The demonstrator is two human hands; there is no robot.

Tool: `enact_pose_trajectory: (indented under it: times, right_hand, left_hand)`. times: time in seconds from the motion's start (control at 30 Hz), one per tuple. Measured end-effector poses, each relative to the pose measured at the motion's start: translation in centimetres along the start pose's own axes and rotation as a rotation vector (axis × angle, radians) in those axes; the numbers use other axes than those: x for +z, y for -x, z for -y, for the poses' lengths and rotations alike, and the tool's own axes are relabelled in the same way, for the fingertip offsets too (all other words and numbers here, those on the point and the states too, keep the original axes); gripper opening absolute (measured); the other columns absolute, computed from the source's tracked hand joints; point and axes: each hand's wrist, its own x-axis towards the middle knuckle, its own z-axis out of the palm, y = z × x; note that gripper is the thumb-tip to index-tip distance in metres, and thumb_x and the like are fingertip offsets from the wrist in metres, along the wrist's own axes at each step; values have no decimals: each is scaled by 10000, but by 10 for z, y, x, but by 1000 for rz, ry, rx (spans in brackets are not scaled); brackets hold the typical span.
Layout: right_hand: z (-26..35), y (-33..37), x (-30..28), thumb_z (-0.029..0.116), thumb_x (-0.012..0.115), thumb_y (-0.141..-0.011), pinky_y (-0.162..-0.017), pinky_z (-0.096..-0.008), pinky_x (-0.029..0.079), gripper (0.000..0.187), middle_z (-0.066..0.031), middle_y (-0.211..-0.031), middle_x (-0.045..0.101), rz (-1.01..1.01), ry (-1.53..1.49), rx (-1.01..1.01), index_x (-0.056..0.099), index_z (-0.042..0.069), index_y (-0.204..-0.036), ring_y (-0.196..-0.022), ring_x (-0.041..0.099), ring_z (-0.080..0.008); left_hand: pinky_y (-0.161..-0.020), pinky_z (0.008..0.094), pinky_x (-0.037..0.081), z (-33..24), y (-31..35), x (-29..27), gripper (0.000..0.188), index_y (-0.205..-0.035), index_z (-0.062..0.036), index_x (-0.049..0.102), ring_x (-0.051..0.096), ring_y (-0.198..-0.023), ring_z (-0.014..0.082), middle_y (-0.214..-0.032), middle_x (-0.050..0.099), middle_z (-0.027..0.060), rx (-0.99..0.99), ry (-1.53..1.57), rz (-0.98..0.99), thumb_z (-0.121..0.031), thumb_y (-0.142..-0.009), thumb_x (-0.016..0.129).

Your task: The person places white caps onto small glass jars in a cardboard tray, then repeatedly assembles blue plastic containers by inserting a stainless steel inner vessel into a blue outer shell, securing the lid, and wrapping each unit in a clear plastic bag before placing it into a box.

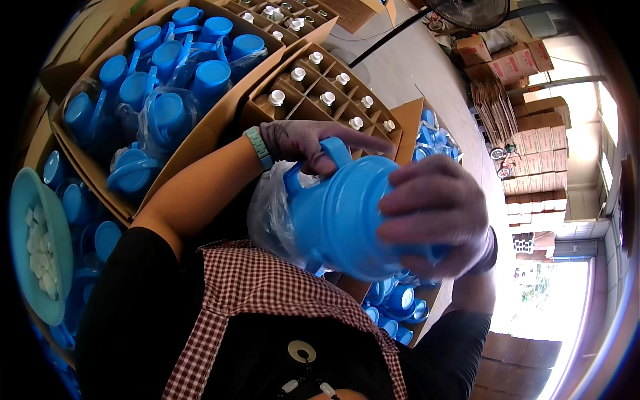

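A large blue plastic jug (340, 213) with handles lies tilted in front of my chest, its wide end toward the right. A crumpled clear plastic bag (267, 210) covers its left end. My left hand (300, 141), in a dark grey glove, is closed at the jug's upper handle, its index finger stretched out along the top. Curved over the wide right end is my gloved right hand (443, 210), its fingers smeared by motion. Whatever lies under the right palm is hidden.
A large carton (190, 157) of blue jugs stands at the left. Behind my hands, a divided carton (248, 117) holds white-capped bottles. At far left sits a turquoise bowl (61, 250) with white pieces. A fan (470, 12) and stacked cartons (539, 157) are farther off.
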Motion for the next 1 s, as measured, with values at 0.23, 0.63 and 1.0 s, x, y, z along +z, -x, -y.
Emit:
enact_pose_trajectory:
  times: [0.23,0.63,1.0]
  right_hand:
    - [-26,97,9,324,722,-774,-925,-424,542,427,-150,-1200,679,-331,-190,689,754,107,-1141,-1084,669,-293]
    - [-1,110,33,463,761,-854,-1067,-569,489,783,-182,-1468,508,-571,-153,1137,455,145,-1501,-1350,527,-403]
    - [-60,129,168,135,719,-815,-1112,-459,408,418,-180,-1418,515,-1264,85,747,673,69,-1225,-1328,503,-336]
  left_hand:
    - [-1068,402,507,25,-22,65,1017,-1580,2,369,628,-1244,275,-1361,638,209,15,-627,-651,-343,-775,886]
    - [-637,249,551,19,-29,34,973,-1587,-62,399,638,-759,113,-1173,653,64,-70,-475,-415,-444,-816,855]
    - [-718,220,520,33,-30,-58,778,-1554,-38,422,616,-787,82,-985,682,3,-64,-79,-457,-418,-945,722]
